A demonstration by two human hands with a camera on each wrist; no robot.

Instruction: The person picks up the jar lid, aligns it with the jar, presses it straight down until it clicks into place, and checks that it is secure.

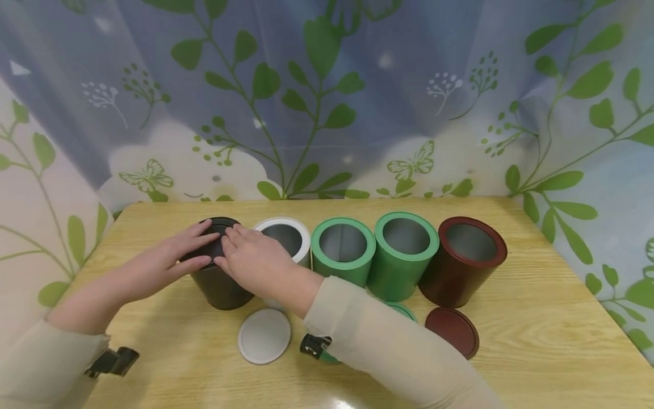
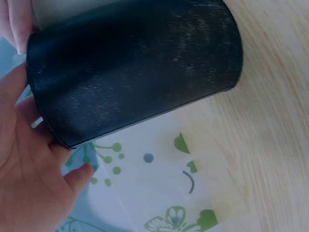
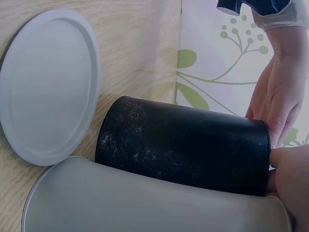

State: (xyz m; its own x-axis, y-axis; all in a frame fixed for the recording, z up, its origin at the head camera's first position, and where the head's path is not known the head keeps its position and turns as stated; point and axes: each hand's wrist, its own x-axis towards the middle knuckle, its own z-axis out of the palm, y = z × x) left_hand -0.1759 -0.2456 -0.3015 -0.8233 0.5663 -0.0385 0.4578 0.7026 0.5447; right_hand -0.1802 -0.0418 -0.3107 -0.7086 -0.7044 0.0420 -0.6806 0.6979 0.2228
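A black canister (image 1: 222,287) stands at the left end of a row. Over its dark top lie both hands, and whether a lid sits there is hard to tell. My left hand (image 1: 168,258) touches the left side of the rim with fingers extended and thumb apart. From the right, my right hand (image 1: 258,258) rests its fairly straight fingers on the top. In the left wrist view the black canister (image 2: 140,67) has scuffed sides, with the left fingers at its rim. The right wrist view shows the white canister (image 3: 145,203) beside it.
Rightward stand the open white canister (image 1: 305,238), two open green canisters (image 1: 343,272) (image 1: 398,278) and an open dark red canister (image 1: 455,281). In front lie a white lid (image 1: 264,336), a dark red lid (image 1: 452,332) and green lids (image 1: 403,309) partly hidden by my right arm. Patterned curtain (image 1: 327,113) hangs behind.
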